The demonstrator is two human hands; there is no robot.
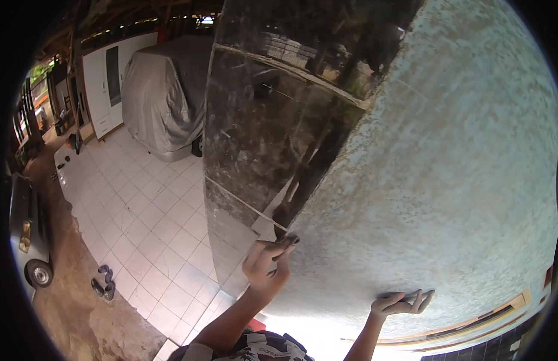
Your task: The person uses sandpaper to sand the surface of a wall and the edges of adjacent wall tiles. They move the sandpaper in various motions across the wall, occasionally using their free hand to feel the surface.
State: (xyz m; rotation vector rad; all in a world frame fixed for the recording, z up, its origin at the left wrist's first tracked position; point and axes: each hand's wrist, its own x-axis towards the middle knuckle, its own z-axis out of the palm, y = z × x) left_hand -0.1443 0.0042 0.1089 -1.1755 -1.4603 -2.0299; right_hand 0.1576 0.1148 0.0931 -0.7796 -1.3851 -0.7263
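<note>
Far left, a car (29, 234) is cut off by the frame edge, and sandals (103, 281) lie on the dirt. A covered vehicle (162, 90) hides under its sheet. My left hand (267, 265) pinches a small dark tool, hard to identify, against the rough wall (441, 180) beside dark tiles (261, 132). My right hand (402, 302) presses flat, fingers together

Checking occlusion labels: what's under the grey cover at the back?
The grey cover drapes a car-shaped bulk on the white tiled floor. Only a dark wheel and a strip of lower body show at its hem; everything else is hidden.
</note>
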